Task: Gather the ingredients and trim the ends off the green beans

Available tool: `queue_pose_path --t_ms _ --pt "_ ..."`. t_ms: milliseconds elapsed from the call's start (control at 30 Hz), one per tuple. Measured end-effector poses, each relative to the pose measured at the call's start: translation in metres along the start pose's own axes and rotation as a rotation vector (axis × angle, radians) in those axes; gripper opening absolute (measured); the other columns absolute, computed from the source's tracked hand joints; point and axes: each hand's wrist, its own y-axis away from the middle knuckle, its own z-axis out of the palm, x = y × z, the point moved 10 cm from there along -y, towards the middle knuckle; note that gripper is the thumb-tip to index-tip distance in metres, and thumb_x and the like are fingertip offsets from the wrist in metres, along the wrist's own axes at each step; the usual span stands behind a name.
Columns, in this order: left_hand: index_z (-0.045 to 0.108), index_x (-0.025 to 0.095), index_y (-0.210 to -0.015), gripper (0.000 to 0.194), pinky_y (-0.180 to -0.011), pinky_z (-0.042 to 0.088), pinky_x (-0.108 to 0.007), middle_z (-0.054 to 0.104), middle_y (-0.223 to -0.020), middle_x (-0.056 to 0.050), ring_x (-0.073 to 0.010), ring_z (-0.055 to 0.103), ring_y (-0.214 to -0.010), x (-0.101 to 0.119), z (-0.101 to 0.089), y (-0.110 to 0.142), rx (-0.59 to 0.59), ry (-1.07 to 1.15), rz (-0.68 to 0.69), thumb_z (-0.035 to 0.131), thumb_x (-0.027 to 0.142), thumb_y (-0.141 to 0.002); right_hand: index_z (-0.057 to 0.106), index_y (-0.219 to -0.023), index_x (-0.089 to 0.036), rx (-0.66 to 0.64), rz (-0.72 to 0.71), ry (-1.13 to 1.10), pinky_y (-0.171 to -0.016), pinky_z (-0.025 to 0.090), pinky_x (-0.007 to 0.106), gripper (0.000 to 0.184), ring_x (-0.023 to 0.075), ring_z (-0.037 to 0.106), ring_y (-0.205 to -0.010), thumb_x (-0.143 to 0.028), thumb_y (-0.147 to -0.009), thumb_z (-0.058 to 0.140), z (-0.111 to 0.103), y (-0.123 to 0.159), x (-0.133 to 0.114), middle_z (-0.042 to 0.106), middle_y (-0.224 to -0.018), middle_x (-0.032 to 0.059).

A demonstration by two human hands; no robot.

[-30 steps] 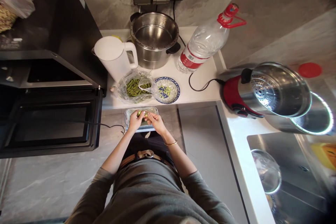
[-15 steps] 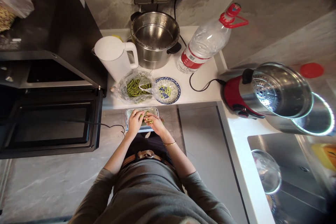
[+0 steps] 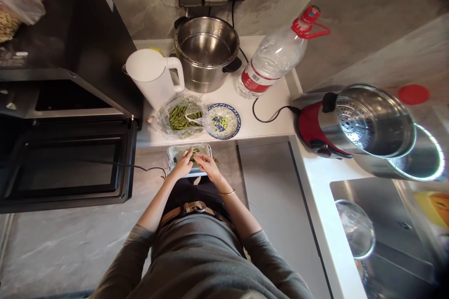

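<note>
My left hand (image 3: 183,166) and my right hand (image 3: 208,166) are close together over a pale-rimmed bin (image 3: 170,152) below the counter edge. Both are closed, with fingertips almost meeting. A bit of green edamame pod (image 3: 195,151) shows at the fingertips, by my right hand's pinch. What my left fingers hold is too small to make out. Ahead on the counter lies a clear plastic bag of edamame pods (image 3: 178,118). Right of it, a blue-rimmed patterned plate (image 3: 234,126) bears several shelled light-green beans (image 3: 220,122).
Behind the bag stand a white pitcher (image 3: 149,74), a steel pot (image 3: 203,72) and a large water bottle (image 3: 273,63). To the left an oven door (image 3: 70,163) hangs open. A red-based steamer (image 3: 312,124) and a sink (image 3: 396,243) are on the right.
My fingers have shifted at the pod: my left fingers are stretched farther forward, and the green piece in my right palm no longer shows. Bag and plate stay put.
</note>
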Motion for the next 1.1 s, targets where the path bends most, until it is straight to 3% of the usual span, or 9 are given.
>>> queue_pose_path --t_ms 133,267,367,633,767,900,1100 --pt "0.046 0.02 -0.143 0.056 -0.109 0.042 -0.037 0.059 -0.132 -0.011 -0.0208 0.055 -0.126 0.02 -0.01 0.003 0.061 0.062 0.142 0.045 0.016 -0.087 0.07 -0.071 -0.02 0.076 -0.132 -0.006 -0.046 0.021 0.025 0.035 0.0061 0.029 -0.046 -0.052 -0.059 0.08 -0.003 -0.004 -0.008 0.049 -0.054 -0.0056" --pt "0.064 0.02 -0.115 0.027 -0.09 0.053 -0.035 0.07 -0.105 -0.009 -0.0205 0.067 -0.097 0.043 -0.034 0.012 0.184 0.006 0.233 0.051 0.026 -0.092 0.06 -0.059 -0.02 0.1 -0.158 -0.106 -0.044 0.019 0.025 0.04 0.0053 0.027 -0.045 -0.056 -0.059 0.078 -0.007 -0.008 -0.011 0.054 -0.058 -0.0038" --pt "0.065 0.023 -0.102 0.018 -0.081 0.053 -0.032 0.071 -0.094 -0.006 -0.0198 0.068 -0.088 0.058 -0.043 0.018 0.235 -0.08 0.24 0.049 0.023 -0.093 0.061 -0.06 -0.02 0.072 -0.173 -0.107 -0.044 0.02 0.025 0.04 0.0057 0.028 -0.046 -0.057 -0.062 0.077 -0.002 -0.007 -0.016 0.054 -0.058 -0.0031" --pt "0.059 0.021 -0.081 0.025 -0.065 0.046 -0.026 0.065 -0.073 -0.002 -0.0163 0.063 -0.068 0.07 -0.042 0.022 0.305 -0.024 0.186 0.042 0.027 -0.098 0.062 -0.063 -0.019 0.129 -0.253 -0.13 -0.047 0.02 0.025 0.044 0.006 0.026 -0.048 -0.06 -0.059 0.078 0.003 0.003 -0.028 0.049 -0.055 -0.0047" --pt "0.06 0.019 -0.08 0.027 -0.063 0.042 -0.026 0.064 -0.071 -0.004 -0.0173 0.061 -0.066 0.072 -0.045 0.027 0.444 -0.065 0.156 0.041 0.029 -0.098 0.053 -0.059 -0.02 0.163 -0.307 -0.178 -0.049 0.024 0.025 0.046 0.0071 0.027 -0.05 -0.062 -0.065 0.072 0.011 0.009 -0.031 0.039 -0.051 -0.0067" --pt "0.059 0.019 -0.077 0.035 -0.06 0.039 -0.026 0.062 -0.065 -0.003 -0.0163 0.059 -0.06 0.067 -0.054 0.03 0.552 -0.023 0.099 0.036 0.032 -0.1 0.055 -0.063 -0.021 0.203 -0.314 -0.158 -0.051 0.028 0.025 0.043 0.0086 0.03 -0.052 -0.06 -0.066 0.071 0.017 0.014 -0.03 0.042 -0.054 -0.0059" --pt "0.057 0.021 -0.074 0.037 -0.063 0.041 -0.026 0.063 -0.068 -0.004 -0.0162 0.059 -0.064 0.076 -0.065 0.027 0.529 0.04 0.155 0.035 0.034 -0.1 0.065 -0.07 -0.021 0.142 -0.292 -0.222 -0.051 0.032 0.025 0.032 0.0087 0.035 -0.051 -0.049 -0.063 0.078 0.016 0.013 -0.038 0.048 -0.054 -0.0053"
